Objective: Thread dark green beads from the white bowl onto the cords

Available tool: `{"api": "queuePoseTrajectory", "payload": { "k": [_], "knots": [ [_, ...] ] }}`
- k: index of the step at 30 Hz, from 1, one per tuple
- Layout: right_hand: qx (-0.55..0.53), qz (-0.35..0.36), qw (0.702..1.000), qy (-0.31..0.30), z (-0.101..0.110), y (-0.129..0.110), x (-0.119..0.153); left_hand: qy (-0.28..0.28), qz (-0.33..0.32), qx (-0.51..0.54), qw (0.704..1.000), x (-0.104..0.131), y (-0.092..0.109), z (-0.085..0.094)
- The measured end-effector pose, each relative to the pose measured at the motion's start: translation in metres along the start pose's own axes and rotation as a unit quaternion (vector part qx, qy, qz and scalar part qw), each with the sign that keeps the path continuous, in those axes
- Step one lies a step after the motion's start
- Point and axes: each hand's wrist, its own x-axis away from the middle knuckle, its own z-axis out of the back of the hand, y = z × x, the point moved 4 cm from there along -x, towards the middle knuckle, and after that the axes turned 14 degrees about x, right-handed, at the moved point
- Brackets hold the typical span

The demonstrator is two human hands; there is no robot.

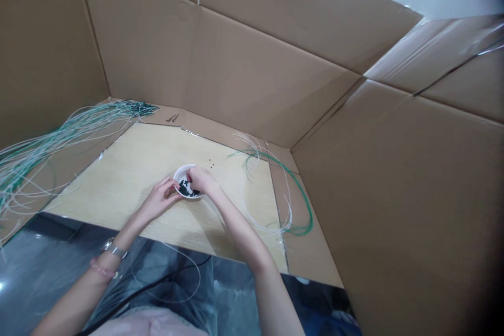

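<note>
A small white bowl (181, 172) stands on the pale tabletop, with many small black pieces (184, 188) scattered over its bottom. My left hand (167, 189) is at the bowl's left rim, its fingertips pinched on what looks like the end of a thin white wire. A length of white wire (199, 273) loops below the table edge in front of my body. My right hand (200, 178) reaches over the far right rim, fingers bent down into the bowl among the black pieces. Its fingertips are closed, and whatever they hold is hidden.
Green and white wires (79, 126) lie in a big bundle along the left side. A smaller coil of green and white wires (309, 210) rests at the right edge. Dark slim pieces (172, 118) and tiny specks (211, 164) lie farther back. Cardboard walls (252, 79) enclose the table.
</note>
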Motion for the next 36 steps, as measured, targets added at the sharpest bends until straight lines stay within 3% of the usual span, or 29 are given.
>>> {"api": "queuePoseTrajectory", "payload": {
  "k": [9, 13, 16, 21, 25, 30, 36],
  "knots": [
    [-0.059, 0.033, 0.997, -0.019, -0.005, 0.008, -0.008, 0.002, 0.007, 0.003, 1.000, 0.000, 0.002, 0.000],
    [-0.107, 0.041, 0.993, 0.001, -0.004, 0.014, -0.007, 0.002, 0.008, 0.006, 1.000, 0.000, 0.003, 0.001],
    [-0.147, 0.034, 0.988, 0.039, 0.005, 0.033, -0.004, 0.002, 0.008, 0.009, 1.000, 0.000, 0.002, 0.000],
    [-0.195, -0.027, 0.975, 0.105, 0.015, 0.088, -0.001, 0.005, 0.008, 0.012, 1.000, 0.000, -0.001, 0.000],
    [-0.208, -0.091, 0.966, 0.125, 0.002, 0.119, -0.002, 0.003, 0.009, 0.015, 1.000, 0.001, -0.004, -0.001],
    [-0.200, -0.157, 0.960, 0.119, -0.020, 0.131, -0.010, 0.000, 0.009, 0.017, 1.000, 0.001, -0.004, 0.000],
    [-0.187, -0.194, 0.955, 0.122, -0.028, 0.137, -0.018, 0.000, 0.013, 0.017, 1.000, 0.001, -0.002, 0.000]
  ]
}}
